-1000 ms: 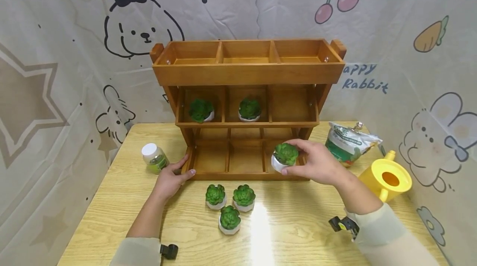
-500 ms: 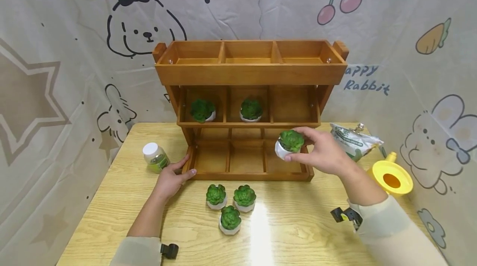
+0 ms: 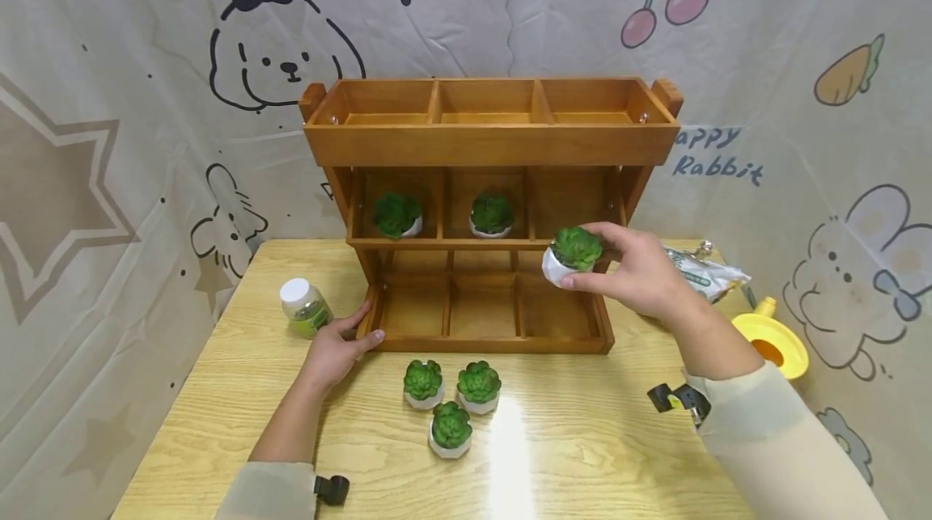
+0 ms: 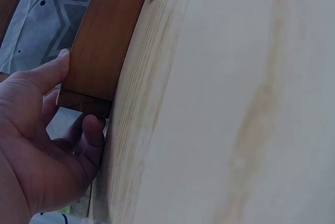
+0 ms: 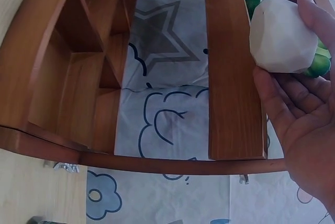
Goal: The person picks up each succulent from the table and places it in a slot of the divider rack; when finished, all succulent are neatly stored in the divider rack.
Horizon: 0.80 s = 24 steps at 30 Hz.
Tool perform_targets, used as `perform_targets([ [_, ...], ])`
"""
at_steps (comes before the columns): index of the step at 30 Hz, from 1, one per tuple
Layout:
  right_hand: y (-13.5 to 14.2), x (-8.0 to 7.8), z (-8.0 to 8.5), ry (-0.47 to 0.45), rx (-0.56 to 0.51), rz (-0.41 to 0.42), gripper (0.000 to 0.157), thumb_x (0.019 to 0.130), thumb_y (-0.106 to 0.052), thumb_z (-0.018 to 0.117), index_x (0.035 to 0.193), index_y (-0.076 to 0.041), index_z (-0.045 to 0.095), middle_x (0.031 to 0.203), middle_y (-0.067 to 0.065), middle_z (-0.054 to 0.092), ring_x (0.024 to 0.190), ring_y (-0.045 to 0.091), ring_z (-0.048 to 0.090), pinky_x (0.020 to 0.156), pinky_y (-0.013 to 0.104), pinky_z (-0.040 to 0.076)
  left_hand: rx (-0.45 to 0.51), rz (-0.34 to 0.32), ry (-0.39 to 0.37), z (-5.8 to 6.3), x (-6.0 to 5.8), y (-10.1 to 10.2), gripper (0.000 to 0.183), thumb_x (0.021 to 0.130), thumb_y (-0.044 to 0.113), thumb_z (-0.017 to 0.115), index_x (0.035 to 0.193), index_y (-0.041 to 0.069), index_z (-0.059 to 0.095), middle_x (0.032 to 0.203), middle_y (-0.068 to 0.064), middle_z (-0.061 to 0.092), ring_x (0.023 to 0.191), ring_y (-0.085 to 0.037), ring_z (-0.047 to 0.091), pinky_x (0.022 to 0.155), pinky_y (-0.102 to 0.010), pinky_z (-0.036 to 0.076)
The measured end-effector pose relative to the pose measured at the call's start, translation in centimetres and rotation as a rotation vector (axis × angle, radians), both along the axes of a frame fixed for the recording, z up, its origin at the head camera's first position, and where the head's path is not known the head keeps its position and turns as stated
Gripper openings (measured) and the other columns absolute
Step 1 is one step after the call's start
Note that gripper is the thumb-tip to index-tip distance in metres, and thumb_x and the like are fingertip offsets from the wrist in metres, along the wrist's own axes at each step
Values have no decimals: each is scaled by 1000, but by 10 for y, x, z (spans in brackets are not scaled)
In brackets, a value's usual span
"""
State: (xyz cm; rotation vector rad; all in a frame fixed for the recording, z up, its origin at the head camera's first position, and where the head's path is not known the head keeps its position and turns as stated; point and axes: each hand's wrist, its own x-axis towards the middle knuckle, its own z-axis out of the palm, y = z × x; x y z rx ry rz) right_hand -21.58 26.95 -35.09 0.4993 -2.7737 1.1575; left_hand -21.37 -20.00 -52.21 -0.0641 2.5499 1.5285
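A three-tier wooden plant shelf (image 3: 491,146) stands on the table, each tier split into compartments. My left hand (image 3: 338,350) holds its bottom left corner, thumb in front and fingers at the side; the left wrist view shows the hand (image 4: 49,135) around the wooden end (image 4: 102,46). A potted succulent (image 3: 573,255) in a white faceted pot is pinched by my right hand (image 3: 641,269), in front of the middle tier's right compartment. From below, the right wrist view shows the pot (image 5: 282,35) beside that tier's front board. Two succulents (image 3: 396,215) sit in the middle tier's left and centre compartments.
Three more potted succulents (image 3: 451,427) stand on the table before the shelf. Left of it is a white-lidded jar (image 3: 304,308). A foil bag (image 3: 706,271) and a yellow watering can (image 3: 775,338) stand to the right, partly behind my right arm. Printed cloth (image 3: 437,10) hangs behind.
My right hand has raised the potted succulent from in front of the bottom tier to the middle tier's front edge, slightly rightward. My left hand has kept its place on the shelf corner.
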Motion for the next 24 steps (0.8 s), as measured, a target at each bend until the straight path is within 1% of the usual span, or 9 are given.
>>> perform_targets([
  [2,1,-2,3,1,-3,5,72,79,-50,90,133,-10,64,111,4,73,98,22,70,81,39,57,-4,-2,0,1,0,0,78,91,44,80,157,20,47,164,-15,37,154,-41,23,124,-58,19],
  [6,2,-6,7,9,-5,4,71,80,-48,90,133,-9,64,109,4,73,94,21,70,74,29,55,-4,-2,-4,2,0,1,76,92,41,80,158,20,47,164,-15,37,154,-41,23,124,-58,19],
  [11,2,-11,12,24,-13,-8,69,80,-43,91,133,-8,64,108,6,73,88,21,70,68,26,54,-3,1,-11,2,0,1,77,92,42,80,157,21,47,164,-15,37,154,-41,23,124,-58,19],
  [16,1,-18,17,11,-39,-31,70,78,-40,93,132,-6,64,112,9,73,95,25,74,72,22,57,-7,3,-8,1,0,1,74,93,39,80,157,21,47,163,-16,38,154,-41,24,124,-58,19],
  [19,1,-22,20,-1,-42,-40,71,79,-40,93,133,-5,63,115,11,72,100,29,74,77,25,59,-4,4,-6,1,0,0,74,93,39,80,157,21,47,163,-14,38,153,-40,24,124,-57,19],
  [24,-1,-30,23,-10,-26,-70,74,80,-43,91,134,-4,61,118,12,70,104,30,73,84,38,60,-3,6,-5,1,0,0,75,92,40,80,157,22,48,163,-13,39,153,-40,24,124,-57,18],
])
